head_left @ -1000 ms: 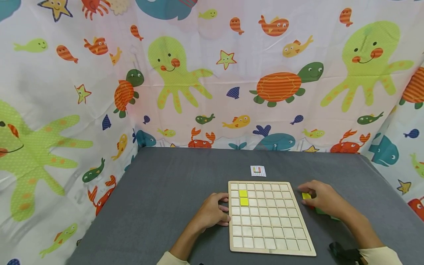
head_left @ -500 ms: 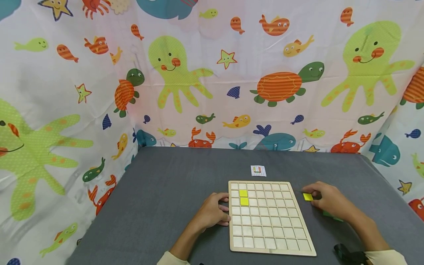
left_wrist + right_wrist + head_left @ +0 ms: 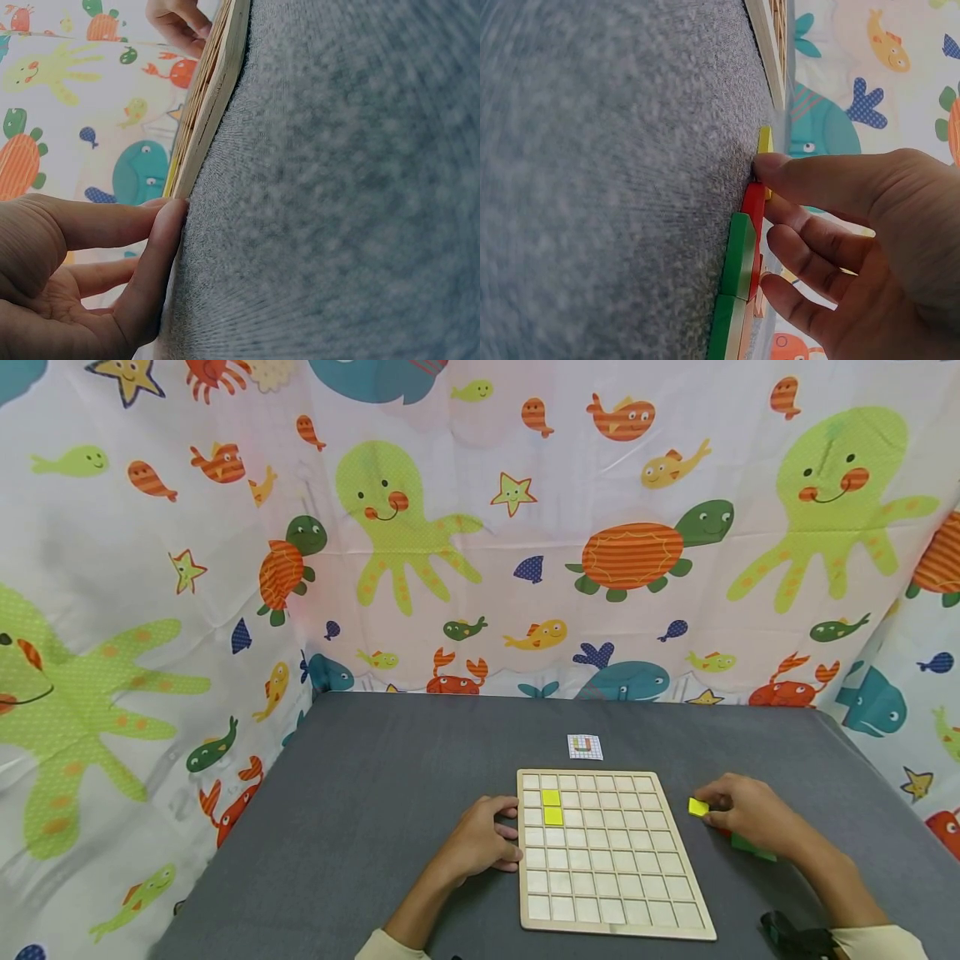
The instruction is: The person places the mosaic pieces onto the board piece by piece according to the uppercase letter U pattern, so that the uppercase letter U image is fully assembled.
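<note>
- Yellow tile (image 3: 698,807) lies to the right of the wooden grid board (image 3: 622,924), short of the board's far right corner and clear of its frame; pinched at the fingertips of the right hand (image 3: 752,812).
- Right hand: thumb on one side of the tile, fingers on the other; the remaining fingers loosely bent. The right wrist view shows the thumb tip overlapping the tile.
- Red block (image 3: 754,214), right of the board, just beside the thumb; whether the hand touches it, cannot tell.
- Green blocks (image 3: 739,259), also right of the board, in a line running toward the person, next to the red; partly under the hand in the head view.
- Left hand (image 3: 482,839) at the board's left edge, index finger and thumb extended against the frame, not wrapped round it.
- Two placed yellow tiles (image 3: 552,807) sit in the board, adjoining cells, second column from its left, toward its far side.
- Pattern card (image 3: 585,747), white with a grid and a coloured U-like shape, flat on the grey surface (image 3: 420,768) just beyond the board's far edge.
- Printed curtain (image 3: 480,568), sea animals, behind the board and at both sides.
</note>
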Tool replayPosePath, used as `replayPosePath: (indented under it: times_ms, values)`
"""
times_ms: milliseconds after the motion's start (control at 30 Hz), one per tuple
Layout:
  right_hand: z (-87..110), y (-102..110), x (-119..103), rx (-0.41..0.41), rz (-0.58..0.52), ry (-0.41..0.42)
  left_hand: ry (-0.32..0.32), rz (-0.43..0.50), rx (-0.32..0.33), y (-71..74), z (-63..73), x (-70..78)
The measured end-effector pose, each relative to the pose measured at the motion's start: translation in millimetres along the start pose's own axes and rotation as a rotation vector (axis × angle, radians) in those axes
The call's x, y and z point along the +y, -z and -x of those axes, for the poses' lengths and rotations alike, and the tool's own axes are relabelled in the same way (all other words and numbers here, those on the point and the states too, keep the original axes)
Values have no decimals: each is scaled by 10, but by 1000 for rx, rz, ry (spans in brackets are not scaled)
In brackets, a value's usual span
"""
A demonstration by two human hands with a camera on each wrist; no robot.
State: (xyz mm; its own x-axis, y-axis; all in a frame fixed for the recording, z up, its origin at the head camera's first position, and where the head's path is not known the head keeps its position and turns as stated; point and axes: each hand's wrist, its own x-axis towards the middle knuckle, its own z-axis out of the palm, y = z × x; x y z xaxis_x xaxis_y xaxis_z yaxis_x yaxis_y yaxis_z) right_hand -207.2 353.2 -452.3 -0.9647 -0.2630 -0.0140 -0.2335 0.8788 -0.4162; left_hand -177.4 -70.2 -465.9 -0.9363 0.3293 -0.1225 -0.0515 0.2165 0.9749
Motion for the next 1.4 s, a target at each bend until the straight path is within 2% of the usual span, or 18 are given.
replayPosePath:
  times_ms: [233, 400, 967, 1233, 1400]
  values:
    - [-2, 2, 9, -16, 5, -8, -1, 2, 0, -4, 0, -3]
    - [1, -6, -14, 7, 11, 9, 2, -1, 0, 1, -3, -7]
    - [-76, -36, -302, 37, -35, 5, 6, -7, -3, 15, -2, -10]
    - [-144, -102, -475, 68, -79, 90, 9, -3, -6, 15, -4, -13]
    - [-202, -136, -596, 55, -105, 136, 5, -6, -7, 11, -5, -16]
